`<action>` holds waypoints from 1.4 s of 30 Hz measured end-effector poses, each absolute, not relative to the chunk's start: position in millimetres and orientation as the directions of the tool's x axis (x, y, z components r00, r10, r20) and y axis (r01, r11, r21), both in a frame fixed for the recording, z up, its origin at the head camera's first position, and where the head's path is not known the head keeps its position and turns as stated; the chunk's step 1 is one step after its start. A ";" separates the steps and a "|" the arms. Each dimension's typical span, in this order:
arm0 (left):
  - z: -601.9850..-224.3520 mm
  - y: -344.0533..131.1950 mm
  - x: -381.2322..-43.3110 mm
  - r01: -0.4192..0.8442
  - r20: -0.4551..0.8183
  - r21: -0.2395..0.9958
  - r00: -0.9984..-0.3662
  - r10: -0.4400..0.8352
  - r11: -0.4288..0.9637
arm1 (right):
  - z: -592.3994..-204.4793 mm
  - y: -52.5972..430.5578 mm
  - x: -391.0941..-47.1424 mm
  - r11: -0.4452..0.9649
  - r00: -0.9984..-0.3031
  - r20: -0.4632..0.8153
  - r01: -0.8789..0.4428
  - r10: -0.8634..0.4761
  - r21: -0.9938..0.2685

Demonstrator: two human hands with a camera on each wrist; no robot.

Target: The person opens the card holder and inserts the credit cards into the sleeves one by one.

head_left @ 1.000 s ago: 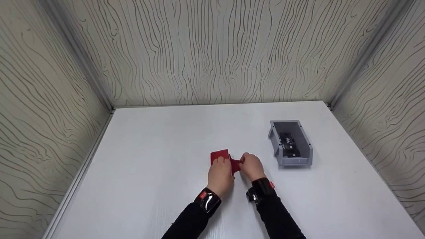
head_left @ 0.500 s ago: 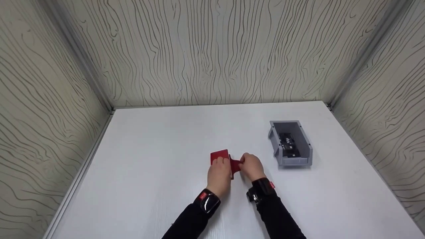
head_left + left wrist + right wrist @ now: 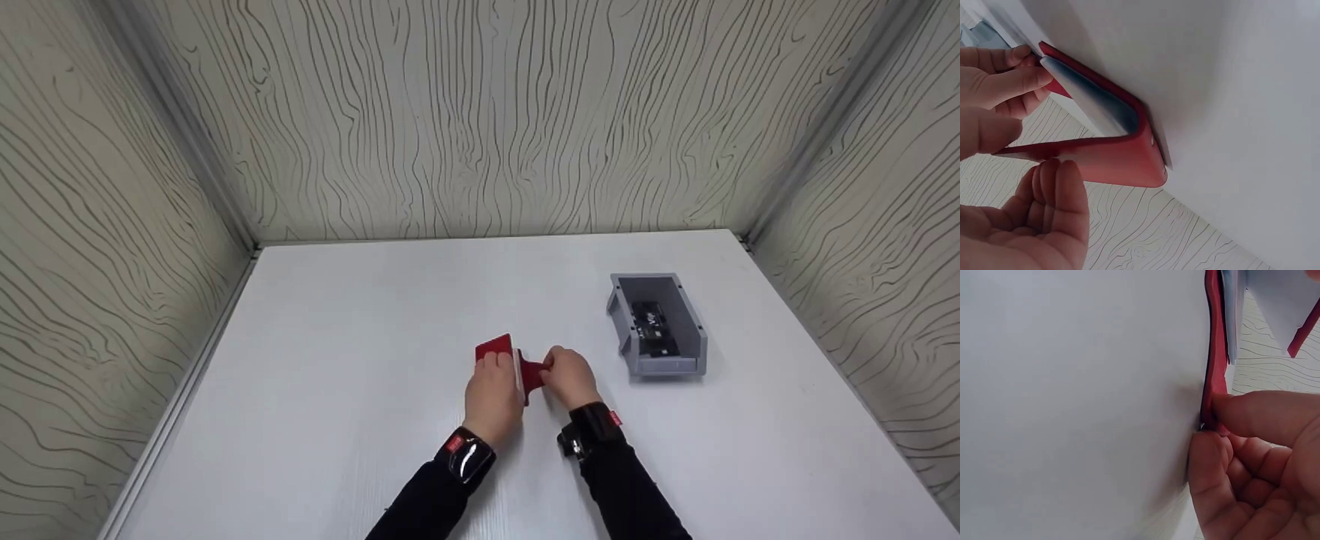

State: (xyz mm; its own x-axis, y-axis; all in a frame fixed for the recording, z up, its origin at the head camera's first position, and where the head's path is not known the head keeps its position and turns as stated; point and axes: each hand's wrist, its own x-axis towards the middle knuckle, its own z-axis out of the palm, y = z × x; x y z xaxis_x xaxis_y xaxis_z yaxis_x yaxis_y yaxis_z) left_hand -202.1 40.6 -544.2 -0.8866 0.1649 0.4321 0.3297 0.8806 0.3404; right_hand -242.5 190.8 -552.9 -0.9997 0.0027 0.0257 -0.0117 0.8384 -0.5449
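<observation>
A red card holder point(image 3: 493, 346) with a strap tab point(image 3: 532, 372) stands partly spread on the white table. My left hand point(image 3: 493, 394) pinches its front cover between thumb and fingers. In the left wrist view, pale clear-looking sleeves point(image 3: 1098, 104) show between the two red covers, and the spine point(image 3: 1148, 160) faces the camera. My right hand point(image 3: 571, 377) pinches the end of the strap tab, with its thumb on one side and a curled forefinger on the other, as the right wrist view shows. Part of the cover is hidden behind my left fingers.
A grey plastic bin point(image 3: 667, 365) stands on the table point(image 3: 360, 337) right of my hands. Several dark cards point(image 3: 651, 330) with white print lie in it. Wood-patterned panels point(image 3: 480, 120) enclose the table at the back and sides.
My left hand has shifted slightly left, tilting the front cover away from the back one. More of the pale sleeves shows between them. My right hand keeps its place on the tab.
</observation>
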 end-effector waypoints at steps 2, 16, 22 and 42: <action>-542.8 39.3 -202.1 0.318 0.410 0.371 -0.899 0.153 0.873 | -553.7 191.0 -242.6 0.838 -1.000 0.026 -0.013 0.001 -0.545; -533.5 24.2 -206.4 0.278 0.416 0.525 -0.908 0.042 0.805 | -553.6 191.7 -243.0 0.846 -0.998 0.056 -0.039 -0.011 -0.532; -532.6 11.8 -210.2 0.248 0.395 0.594 -0.919 -0.009 0.765 | -553.3 190.8 -242.8 0.847 -1.000 0.028 -0.013 0.002 -0.532; -537.8 -24.5 -216.8 0.149 0.323 0.692 -0.939 -0.119 0.706 | -555.3 191.8 -242.6 0.847 -0.999 0.048 -0.031 -0.006 -0.531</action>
State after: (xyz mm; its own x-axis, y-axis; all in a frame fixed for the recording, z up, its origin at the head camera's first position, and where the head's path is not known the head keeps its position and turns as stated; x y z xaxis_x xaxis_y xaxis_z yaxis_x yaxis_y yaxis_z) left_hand -216.8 -24.5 -537.8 -0.9387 -0.1194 0.3234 0.1486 0.7064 0.6920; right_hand -242.6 191.8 -555.3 -0.9988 -0.0063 0.0484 -0.0311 0.8465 -0.5314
